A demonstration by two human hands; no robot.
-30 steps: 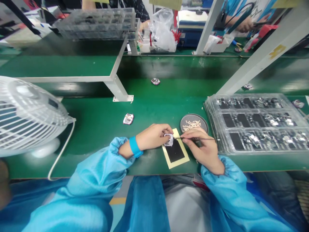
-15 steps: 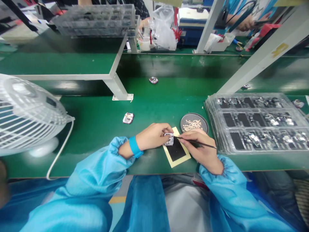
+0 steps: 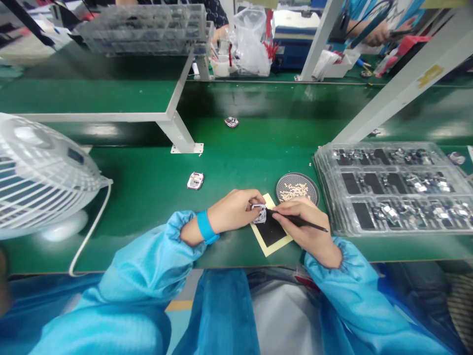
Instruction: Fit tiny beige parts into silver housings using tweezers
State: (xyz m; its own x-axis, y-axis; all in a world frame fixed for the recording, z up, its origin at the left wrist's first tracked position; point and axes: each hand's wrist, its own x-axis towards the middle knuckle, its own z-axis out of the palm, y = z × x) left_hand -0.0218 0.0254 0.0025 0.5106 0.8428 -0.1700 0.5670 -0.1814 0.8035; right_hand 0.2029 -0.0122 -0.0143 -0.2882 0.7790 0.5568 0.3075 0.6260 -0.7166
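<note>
Two bare hands at work over a green bench (image 3: 148, 197). Left hand (image 3: 240, 208): fingers curled in, thumb and fingertips pinching a small white-framed square casing (image 3: 260, 215) by its left side. Casing sits over the upper part of a black pad with a yellow border (image 3: 265, 249); whether it rests there or is held just clear, the view doesn't settle.

Right hand (image 3: 305, 223): closed in a pen-like grip on a slim black tool (image 3: 312, 225), perhaps tweezers. Tip points at the casing's right edge; contact too small to make out, likewise anything at the tip.

Just beyond the right hand, a round grey dish (image 3: 316, 190) with loose pale pieces (image 3: 294, 191). To the right, stacked clear compartment trays (image 3: 406, 233) with parts inside. Two similar casings lie apart: one near (image 3: 195, 180), one farther off (image 3: 231, 122).

Risks, as I judge them: the pinch takes only one side, so a sideways push from the tool could twist the casing or make the tip skid across its inner parts. Right knuckles near the dish; a careless lift could knock its rim and scatter pieces. White fan (image 3: 51, 172) at far left: if running, its draught might shift the lightest bits.
</note>
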